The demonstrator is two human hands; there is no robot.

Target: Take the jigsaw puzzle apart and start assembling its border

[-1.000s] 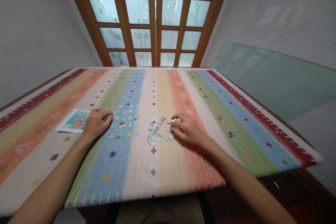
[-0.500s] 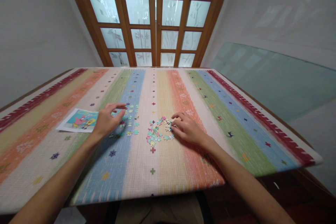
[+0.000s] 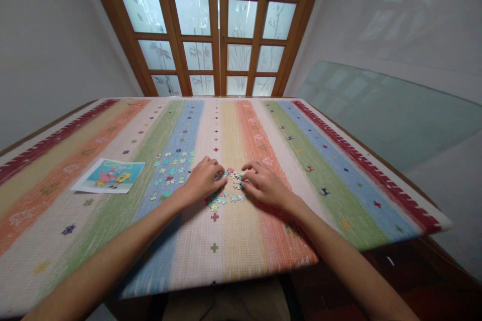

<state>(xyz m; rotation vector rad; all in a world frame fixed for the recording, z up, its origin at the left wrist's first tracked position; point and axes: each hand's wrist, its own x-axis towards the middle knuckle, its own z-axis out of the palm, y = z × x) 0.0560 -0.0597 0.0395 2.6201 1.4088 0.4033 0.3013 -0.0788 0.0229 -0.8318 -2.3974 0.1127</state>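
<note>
A loose heap of small jigsaw puzzle pieces lies on the striped tablecloth between my hands. Over the heap's left side is my left hand, its fingers bent and a small gap between thumb and forefinger; it covers some pieces. At the heap's right edge rests my right hand, fingers curved and slightly apart, tips touching or just beside the pieces. No piece shows clearly gripped in either hand. Left of my left hand, more puzzle pieces lie spread in loose rows. Farther left is a picture sheet with cartoon figures.
The striped tablecloth covers a wide table whose near edge runs just in front of me. Wooden doors with glass panes stand beyond the far edge. A pale green panel is along the right wall.
My left hand has moved right, from above the spread-out rows to the heap, uncovering those rows. My right hand stays at the heap's right edge. The view has shifted slightly.
</note>
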